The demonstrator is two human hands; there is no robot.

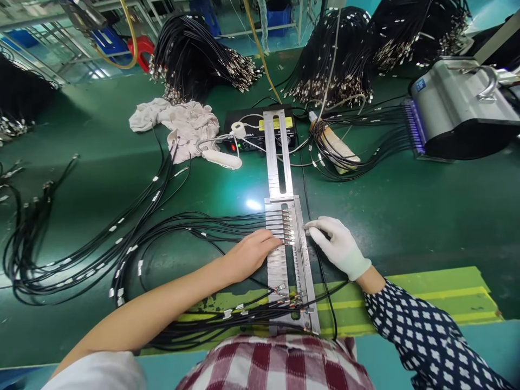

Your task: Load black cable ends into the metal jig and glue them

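Observation:
A slotted metal jig (301,260) lies lengthwise before me, with several black cables (227,218) laid side by side across its upper part. Their bare connector ends (287,219) line up over the slot. My left hand (251,253), ungloved, pinches one cable's end at the lower side of that row. On the jig's right my right hand (339,246), in a white glove, has thumb and forefinger together by the rail; whatever small thing may be between them cannot be made out. A loose cable bundle (211,325) crosses the jig's near end, its stripped tips on the metal.
Behind the jig sits a black control box (254,130) with a white lamp (221,158) in front. Crumpled white cloths (190,127) lie left of it. A silver machine with purple light (459,108) stands right, cables running into it. Large cable bundles (195,54) line the back.

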